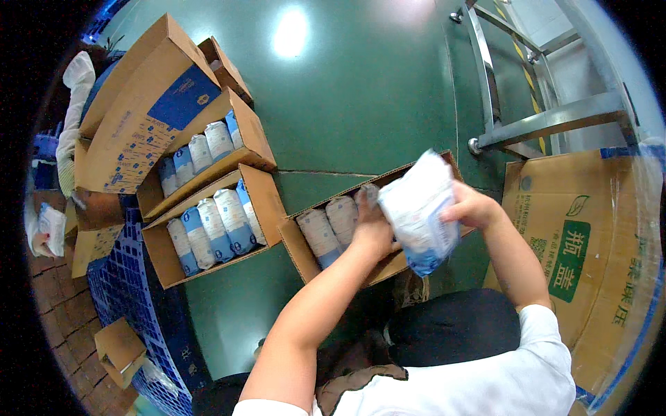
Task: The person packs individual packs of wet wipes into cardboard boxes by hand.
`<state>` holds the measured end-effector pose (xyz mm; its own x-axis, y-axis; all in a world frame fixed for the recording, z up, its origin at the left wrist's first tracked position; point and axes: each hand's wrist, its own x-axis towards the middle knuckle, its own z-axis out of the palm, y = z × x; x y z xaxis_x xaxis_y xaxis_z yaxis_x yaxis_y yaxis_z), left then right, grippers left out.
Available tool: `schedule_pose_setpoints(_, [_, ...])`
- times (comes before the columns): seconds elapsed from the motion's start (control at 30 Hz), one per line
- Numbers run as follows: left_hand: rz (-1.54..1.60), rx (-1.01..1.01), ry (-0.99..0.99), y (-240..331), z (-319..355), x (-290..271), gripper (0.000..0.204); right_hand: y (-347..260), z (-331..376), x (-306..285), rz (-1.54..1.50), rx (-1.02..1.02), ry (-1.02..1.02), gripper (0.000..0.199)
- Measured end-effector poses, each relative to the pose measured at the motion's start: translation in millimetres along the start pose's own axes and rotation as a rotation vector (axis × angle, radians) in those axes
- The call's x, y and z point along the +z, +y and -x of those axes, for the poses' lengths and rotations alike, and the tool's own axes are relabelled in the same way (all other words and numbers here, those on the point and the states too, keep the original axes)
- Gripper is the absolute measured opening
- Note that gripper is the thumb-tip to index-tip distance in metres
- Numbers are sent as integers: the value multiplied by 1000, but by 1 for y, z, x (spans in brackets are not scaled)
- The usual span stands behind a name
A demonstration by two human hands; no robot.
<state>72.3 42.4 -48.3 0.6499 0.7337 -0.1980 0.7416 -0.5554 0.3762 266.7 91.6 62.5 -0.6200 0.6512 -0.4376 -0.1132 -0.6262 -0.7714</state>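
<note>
My right hand [472, 206] grips a white and blue plastic pack [420, 208] by its right side, above an open cardboard box [295, 253] on the floor in front of me. The pack is tilted and slightly blurred. Reaching into that box, my left hand [373, 225] is beside upright packs [319, 236] of the same kind. Its fingertips look grey and smeared, and whether they grip anything is not clear. The held pack hides the box's right part.
Two more open boxes [166, 270] with several upright packs stand at the left, near a taller carton [149, 111]. A blue plastic pallet [132, 291] lies beside them. Another person's sleeved arm [67, 139] shows at far left. A metal frame [555, 121] and large carton [590, 263] flank the right.
</note>
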Motion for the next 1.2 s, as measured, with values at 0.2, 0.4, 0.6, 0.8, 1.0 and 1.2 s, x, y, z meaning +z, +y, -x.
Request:
schedule_pose_setpoints(0.2, [-137, 20, -279, -3, 22, -29, 63, 37, -30, -16, 651, 140, 501, 57])
schedule_pose_setpoints(0.4, [-10, -71, -188, -1, 24, -36, 46, 51, -38, 31, 1692, 104, 529, 64])
schedule_pose_setpoints(0.6, [149, -107, 40, 8, 13, -39, 22, 66, -31, -3, 1617, 69, 46, 18])
schedule_pose_setpoints(0.8, [137, -8, 76, 19, 18, -16, 71, 23, -52, 0, 1862, 135, 354, 15])
schedule_pose_setpoints(1.0, [42, -15, 3, 18, 18, -3, 72, 51, -82, -30, 2053, 105, 507, 16])
schedule_pose_setpoints(1.2, [47, 15, -9, 17, 22, -4, 72, 48, -66, -24, 2033, -14, 499, 16])
